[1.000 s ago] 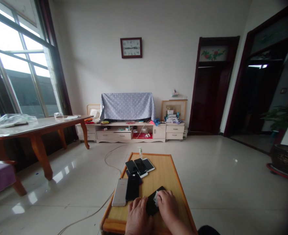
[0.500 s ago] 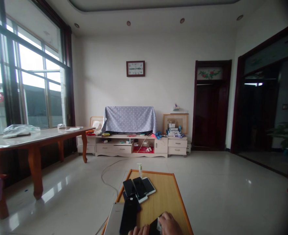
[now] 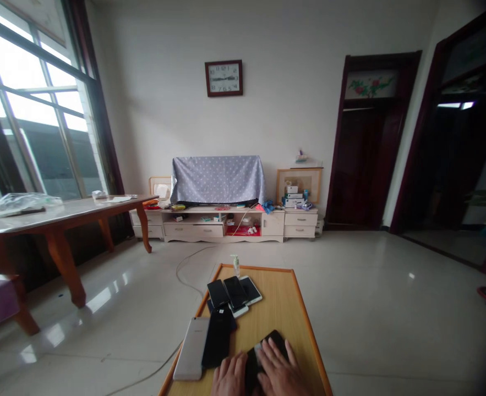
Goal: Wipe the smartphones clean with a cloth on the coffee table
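A black phone lies at the near end of the wooden table, partly covered by both hands. My left hand is closed at its left edge, the fingers curled against it. Across its face, my right hand presses a small pale wipe under the fingers; most of the wipe is hidden. To the left are a silver phone and a larger black phone, side by side. Farther up, several dark-screened phones overlap in a pile, some with white frames.
The wooden table has a raised orange-brown rim. A clear pump bottle stands at its far end. A cable runs over the floor on the left. A long table stands by the window, and a TV cabinet along the far wall.
The view has tilted down, showing more of the tabletop. My right hand has gone from bunched around the wipe to fingers laid flatter over the phone. My left hand stays at the phone's left side.
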The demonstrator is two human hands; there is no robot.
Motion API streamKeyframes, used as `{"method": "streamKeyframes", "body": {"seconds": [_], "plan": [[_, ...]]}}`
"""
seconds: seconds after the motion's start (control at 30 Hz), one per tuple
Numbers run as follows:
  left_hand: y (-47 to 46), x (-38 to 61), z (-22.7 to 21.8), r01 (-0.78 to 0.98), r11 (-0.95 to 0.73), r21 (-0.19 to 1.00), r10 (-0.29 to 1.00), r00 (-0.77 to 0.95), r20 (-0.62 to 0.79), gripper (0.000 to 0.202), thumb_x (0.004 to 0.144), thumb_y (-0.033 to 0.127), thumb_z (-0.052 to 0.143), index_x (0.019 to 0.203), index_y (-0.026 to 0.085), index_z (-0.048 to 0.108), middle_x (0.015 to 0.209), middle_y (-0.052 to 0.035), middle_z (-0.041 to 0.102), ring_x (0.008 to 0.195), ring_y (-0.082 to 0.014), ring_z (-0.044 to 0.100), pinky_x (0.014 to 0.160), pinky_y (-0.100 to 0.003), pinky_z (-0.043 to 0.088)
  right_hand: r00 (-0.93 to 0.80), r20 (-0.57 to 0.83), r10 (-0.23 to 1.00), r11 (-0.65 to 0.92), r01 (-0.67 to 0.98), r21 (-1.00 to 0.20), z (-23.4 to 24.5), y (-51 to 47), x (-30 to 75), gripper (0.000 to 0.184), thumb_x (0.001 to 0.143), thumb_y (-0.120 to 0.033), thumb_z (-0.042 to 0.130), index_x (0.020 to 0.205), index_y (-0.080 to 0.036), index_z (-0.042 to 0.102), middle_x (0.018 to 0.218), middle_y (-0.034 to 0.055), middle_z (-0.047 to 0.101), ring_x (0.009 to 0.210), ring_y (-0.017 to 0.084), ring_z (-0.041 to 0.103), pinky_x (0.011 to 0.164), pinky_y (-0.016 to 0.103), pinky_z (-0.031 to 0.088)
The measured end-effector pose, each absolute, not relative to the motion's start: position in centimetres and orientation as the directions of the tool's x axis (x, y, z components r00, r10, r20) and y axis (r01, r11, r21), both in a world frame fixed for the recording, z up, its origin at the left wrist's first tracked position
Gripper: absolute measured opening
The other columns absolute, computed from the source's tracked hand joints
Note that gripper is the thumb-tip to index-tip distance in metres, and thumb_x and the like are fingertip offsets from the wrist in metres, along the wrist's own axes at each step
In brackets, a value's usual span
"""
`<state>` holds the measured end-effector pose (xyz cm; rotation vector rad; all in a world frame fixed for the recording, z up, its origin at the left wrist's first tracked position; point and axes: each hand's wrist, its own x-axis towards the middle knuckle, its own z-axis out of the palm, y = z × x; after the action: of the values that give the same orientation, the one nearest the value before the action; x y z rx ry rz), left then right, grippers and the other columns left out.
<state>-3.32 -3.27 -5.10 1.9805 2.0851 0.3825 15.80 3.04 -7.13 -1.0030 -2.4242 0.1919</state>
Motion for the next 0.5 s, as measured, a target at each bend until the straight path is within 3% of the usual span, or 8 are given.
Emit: {"method": "streamKeyframes", "body": {"seconds": [0.07, 0.13, 0.5], "plan": [[-3.8, -3.1, -4.3, 0.935, 0.017, 0.354, 0.998, -0.038, 0.053, 0.065, 0.080, 0.049, 0.055, 0.141, 0.026, 0.048, 0.147, -0.0010, 0.051, 0.133, -0.0240, 0.043, 0.112, -0.035, 0.029, -0.527, 0.372, 0.764, 0.641, 0.686, -0.343, -5.5, 3.1, 16.6, 0.050, 0.099, -0.048, 0.043, 0.147, -0.037, 0.040, 0.148, 0.0029, 0.044, 0.138, 0.030, 0.041, 0.116, 0.060, 0.024], [-4.3, -2.7, -3.5, 0.938, -0.007, 0.346, 0.994, -0.031, 0.104, 0.063, 0.084, 0.049, 0.052, 0.142, 0.025, 0.046, 0.148, -0.0007, 0.050, 0.133, -0.0232, 0.041, 0.113, -0.035, 0.026, -0.446, 0.344, 0.827, 0.554, 0.751, -0.359, -4.6, 3.2, 16.9, 0.050, 0.100, -0.049, 0.040, 0.147, -0.033, 0.041, 0.150, 0.0057, 0.042, 0.140, 0.030, 0.037, 0.117, 0.062, 0.016], [-4.9, -1.8, -2.3, 0.960, -0.012, 0.281, 0.986, -0.035, 0.163, 0.056, 0.088, 0.042, 0.048, 0.140, 0.022, 0.045, 0.149, -0.0051, 0.048, 0.135, -0.0244, 0.040, 0.114, -0.039, 0.024, -0.418, 0.313, 0.853, 0.517, 0.758, -0.398, -4.5, 2.6, 16.3, 0.054, 0.099, -0.047, 0.041, 0.150, -0.030, 0.038, 0.153, 0.0060, 0.038, 0.143, 0.028, 0.031, 0.118, 0.057, 0.015]]}}
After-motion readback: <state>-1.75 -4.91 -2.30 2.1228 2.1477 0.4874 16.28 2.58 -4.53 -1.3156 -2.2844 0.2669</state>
